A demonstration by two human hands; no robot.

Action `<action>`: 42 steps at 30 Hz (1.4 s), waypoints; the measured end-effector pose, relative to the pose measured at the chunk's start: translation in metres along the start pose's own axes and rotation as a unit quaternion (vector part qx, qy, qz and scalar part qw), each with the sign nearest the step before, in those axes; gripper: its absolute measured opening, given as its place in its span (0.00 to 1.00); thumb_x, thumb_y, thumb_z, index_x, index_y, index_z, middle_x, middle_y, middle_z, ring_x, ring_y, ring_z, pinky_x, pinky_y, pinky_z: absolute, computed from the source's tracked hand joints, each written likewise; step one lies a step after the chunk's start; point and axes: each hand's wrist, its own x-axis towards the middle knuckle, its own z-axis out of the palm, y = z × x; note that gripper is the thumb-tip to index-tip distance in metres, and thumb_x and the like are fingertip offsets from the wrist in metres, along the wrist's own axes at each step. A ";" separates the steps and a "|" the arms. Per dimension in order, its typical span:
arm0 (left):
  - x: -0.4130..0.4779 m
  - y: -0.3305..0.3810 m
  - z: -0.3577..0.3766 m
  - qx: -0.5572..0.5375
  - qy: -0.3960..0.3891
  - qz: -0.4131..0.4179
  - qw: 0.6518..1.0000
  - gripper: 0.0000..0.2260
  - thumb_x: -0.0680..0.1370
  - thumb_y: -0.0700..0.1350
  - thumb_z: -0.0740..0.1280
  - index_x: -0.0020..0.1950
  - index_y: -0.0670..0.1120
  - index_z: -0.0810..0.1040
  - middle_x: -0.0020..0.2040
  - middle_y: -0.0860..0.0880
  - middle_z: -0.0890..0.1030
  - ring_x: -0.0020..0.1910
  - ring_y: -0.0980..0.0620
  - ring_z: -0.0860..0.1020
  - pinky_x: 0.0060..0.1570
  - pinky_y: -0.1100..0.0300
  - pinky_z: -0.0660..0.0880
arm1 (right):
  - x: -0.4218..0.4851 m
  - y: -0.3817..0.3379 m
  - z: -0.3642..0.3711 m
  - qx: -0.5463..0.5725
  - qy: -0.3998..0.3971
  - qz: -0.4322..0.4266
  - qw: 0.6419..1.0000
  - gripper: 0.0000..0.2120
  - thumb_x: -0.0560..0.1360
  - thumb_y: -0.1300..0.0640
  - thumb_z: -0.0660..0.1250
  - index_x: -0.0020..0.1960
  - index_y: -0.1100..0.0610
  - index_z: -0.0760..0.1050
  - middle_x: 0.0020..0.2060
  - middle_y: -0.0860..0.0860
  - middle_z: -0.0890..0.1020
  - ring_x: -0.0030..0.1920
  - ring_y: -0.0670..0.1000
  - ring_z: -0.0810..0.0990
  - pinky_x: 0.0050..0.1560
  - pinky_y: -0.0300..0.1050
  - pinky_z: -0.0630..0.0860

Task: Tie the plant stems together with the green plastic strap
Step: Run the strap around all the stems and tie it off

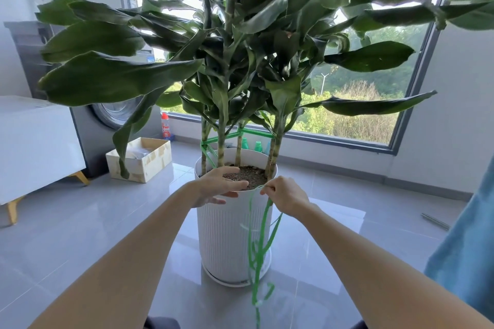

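Observation:
A tall plant with several striped stems (220, 147) grows from a white ribbed pot (227, 235) on the floor. A green plastic frame (213, 140) links the stems just above the soil. My right hand (286, 196) pinches a thin green plastic strap (258, 248) at the pot's near rim; its loose loops hang down the pot's front to the floor. My left hand (216, 187) lies over the near left rim, fingers straight above the soil and thumb under the rim.
A cardboard box (141, 159) stands left of the pot, with a washing machine (88, 125) and a white cabinet (32, 141) behind it. Bottles (165, 125) line the window sill. Blue cloth (470, 243) hangs at the right edge. Broad leaves spread overhead.

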 end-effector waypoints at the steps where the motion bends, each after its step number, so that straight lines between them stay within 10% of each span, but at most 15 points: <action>1: -0.001 0.001 0.003 0.026 -0.018 -0.001 0.999 0.23 0.77 0.52 0.66 0.71 0.49 0.66 0.53 0.51 0.77 0.50 0.54 0.78 0.58 0.50 0.72 | -0.001 -0.002 0.000 -0.002 0.005 -0.009 1.000 0.14 0.80 0.57 0.57 0.51 0.53 0.82 0.47 0.50 0.83 0.39 0.51 0.78 0.39 0.43 0.73; 12: 0.002 -0.004 0.013 0.040 0.010 -0.001 0.999 0.07 0.80 0.49 0.62 0.45 0.48 0.75 0.47 0.50 0.77 0.46 0.54 0.74 0.48 0.57 0.72 | -0.003 -0.008 -0.003 -0.017 0.014 -0.041 0.999 0.14 0.81 0.53 0.59 0.47 0.57 0.81 0.39 0.51 0.81 0.33 0.50 0.72 0.29 0.42 0.63; 20: 0.008 -0.003 0.001 -0.133 0.146 -0.038 0.980 0.06 0.82 0.43 0.58 0.46 0.45 0.70 0.40 0.49 0.76 0.37 0.53 0.76 0.47 0.55 0.69 | 0.001 0.010 0.004 -0.093 -0.042 0.022 0.995 0.17 0.79 0.66 0.55 0.56 0.52 0.78 0.52 0.53 0.81 0.51 0.55 0.80 0.46 0.46 0.73; 42: 0.006 -0.046 -0.037 0.179 0.263 0.015 0.948 0.13 0.82 0.43 0.58 0.51 0.40 0.81 0.48 0.43 0.81 0.44 0.49 0.75 0.45 0.59 0.69 | 0.010 0.020 0.000 0.104 0.029 0.191 0.976 0.14 0.77 0.64 0.54 0.57 0.59 0.76 0.52 0.58 0.81 0.54 0.57 0.79 0.59 0.50 0.75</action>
